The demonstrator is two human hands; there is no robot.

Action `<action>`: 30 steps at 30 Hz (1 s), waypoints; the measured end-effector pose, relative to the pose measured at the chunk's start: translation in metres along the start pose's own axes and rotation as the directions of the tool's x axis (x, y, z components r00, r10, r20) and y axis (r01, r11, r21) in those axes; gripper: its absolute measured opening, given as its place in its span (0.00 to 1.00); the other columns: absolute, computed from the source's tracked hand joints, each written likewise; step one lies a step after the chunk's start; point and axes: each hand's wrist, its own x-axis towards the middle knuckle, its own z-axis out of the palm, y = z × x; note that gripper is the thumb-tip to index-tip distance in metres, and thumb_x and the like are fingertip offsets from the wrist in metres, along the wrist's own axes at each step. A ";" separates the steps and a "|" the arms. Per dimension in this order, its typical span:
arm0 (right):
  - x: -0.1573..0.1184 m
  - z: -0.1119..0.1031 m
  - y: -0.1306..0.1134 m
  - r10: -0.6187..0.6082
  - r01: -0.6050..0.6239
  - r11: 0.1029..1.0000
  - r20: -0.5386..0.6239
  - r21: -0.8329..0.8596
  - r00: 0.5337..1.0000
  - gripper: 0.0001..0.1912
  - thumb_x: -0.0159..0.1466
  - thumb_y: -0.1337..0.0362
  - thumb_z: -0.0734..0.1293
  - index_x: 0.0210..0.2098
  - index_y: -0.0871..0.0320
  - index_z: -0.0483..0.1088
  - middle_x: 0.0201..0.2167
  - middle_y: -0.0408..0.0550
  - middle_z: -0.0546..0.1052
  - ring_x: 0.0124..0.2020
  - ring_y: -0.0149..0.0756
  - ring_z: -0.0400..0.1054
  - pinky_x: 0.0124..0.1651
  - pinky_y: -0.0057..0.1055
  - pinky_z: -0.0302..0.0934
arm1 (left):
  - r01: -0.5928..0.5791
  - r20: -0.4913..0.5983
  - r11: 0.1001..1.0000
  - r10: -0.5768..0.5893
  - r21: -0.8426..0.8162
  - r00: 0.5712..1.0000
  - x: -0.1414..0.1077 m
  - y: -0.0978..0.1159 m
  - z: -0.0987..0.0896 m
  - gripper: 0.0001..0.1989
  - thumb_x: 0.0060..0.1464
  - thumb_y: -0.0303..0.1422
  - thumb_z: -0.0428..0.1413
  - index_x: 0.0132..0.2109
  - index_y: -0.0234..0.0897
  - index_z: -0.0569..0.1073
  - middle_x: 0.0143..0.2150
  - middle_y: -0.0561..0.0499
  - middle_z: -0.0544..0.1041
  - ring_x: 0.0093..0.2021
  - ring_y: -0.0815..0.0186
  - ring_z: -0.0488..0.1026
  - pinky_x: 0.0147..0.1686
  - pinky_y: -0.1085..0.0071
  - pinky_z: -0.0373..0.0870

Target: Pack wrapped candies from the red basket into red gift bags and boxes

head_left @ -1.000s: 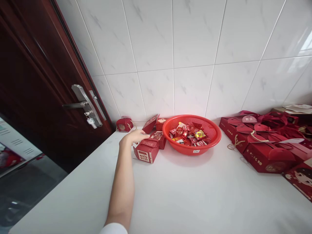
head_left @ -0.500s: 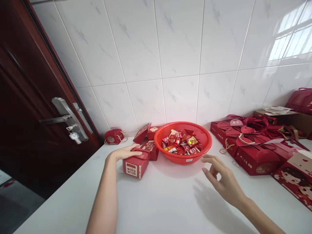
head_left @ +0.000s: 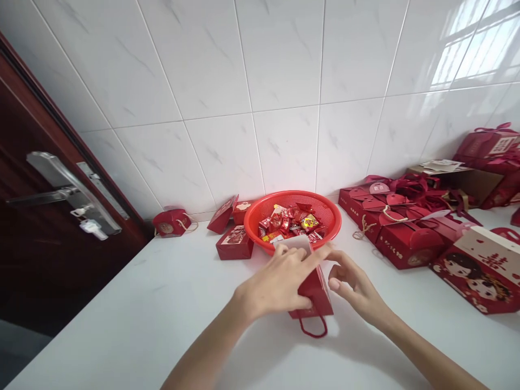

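Observation:
In front of the basket, a small red gift box (head_left: 323, 298) stands on the white table, its pale-lined flap raised on the far side. A dark red cord handle (head_left: 313, 333) hangs at its near face. My left hand (head_left: 276, 281) grips the box from the left and above, thumb low on the near side and fingers over the top, hiding much of it. Close to the box's right side is my right hand (head_left: 357, 290), fingers curved, thumb and forefinger apart with nothing between them. Just behind, a red plastic basket (head_left: 333, 230) holds wrapped candies (head_left: 286, 222).
Several red boxes (head_left: 234, 244) lie left of the basket, and another small box (head_left: 172, 222) stands near the wall. More gift boxes (head_left: 410, 246) and ribbons crowd the right, with a picture-printed box (head_left: 479, 273) nearest. A door (head_left: 49, 244) borders the table's left.
My left hand has brought the red gift box from the left to the middle, before the basket. Its flap is now up. My right hand is now close beside it. The view has shifted right.

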 end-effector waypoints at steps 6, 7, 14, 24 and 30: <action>-0.005 0.002 0.004 -0.002 0.002 1.000 -0.028 -0.019 1.000 0.31 0.67 0.42 0.66 0.63 0.50 0.60 0.41 0.49 0.75 0.31 0.35 0.68 0.34 0.34 0.67 | -0.115 -0.033 0.973 0.124 0.198 0.992 0.010 0.002 0.026 0.51 0.56 0.27 0.60 0.76 0.49 0.37 0.42 0.51 0.74 0.45 0.56 0.74 0.56 0.54 0.60; -0.006 0.003 0.004 0.014 -0.014 1.000 -0.037 -0.014 0.999 0.30 0.68 0.43 0.65 0.63 0.49 0.59 0.41 0.49 0.74 0.32 0.36 0.69 0.36 0.35 0.68 | -0.136 -0.039 0.970 0.147 0.199 0.988 0.011 0.002 0.026 0.50 0.57 0.27 0.60 0.76 0.49 0.38 0.42 0.51 0.74 0.45 0.56 0.74 0.56 0.54 0.59; -0.009 0.000 0.009 0.052 -0.053 0.999 -0.081 -0.003 0.995 0.27 0.69 0.49 0.64 0.64 0.48 0.56 0.51 0.51 0.72 0.36 0.35 0.73 0.43 0.39 0.72 | -0.234 -0.092 0.958 0.222 -0.165 0.971 0.008 -0.007 0.010 0.33 0.58 0.32 0.59 0.69 0.47 0.63 0.44 0.49 0.81 0.43 0.60 0.76 0.60 0.56 0.59; -0.013 0.006 0.000 -0.107 0.095 0.990 -0.114 -0.102 0.988 0.20 0.72 0.54 0.63 0.61 0.49 0.61 0.52 0.52 0.74 0.31 0.32 0.71 0.40 0.37 0.72 | -0.110 0.036 0.834 0.153 -0.541 0.988 0.001 -0.013 0.000 0.14 0.61 0.35 0.57 0.53 0.43 0.78 0.36 0.52 0.83 0.35 0.65 0.77 0.41 0.68 0.72; -0.019 0.010 -0.005 -0.237 0.218 0.961 -0.101 -0.168 0.966 0.18 0.72 0.58 0.63 0.61 0.48 0.62 0.52 0.53 0.73 0.36 0.36 0.72 0.43 0.40 0.72 | -0.145 0.025 0.876 0.176 -0.460 0.984 0.005 -0.005 0.001 0.15 0.59 0.29 0.55 0.53 0.42 0.73 0.44 0.51 0.82 0.43 0.63 0.77 0.49 0.65 0.70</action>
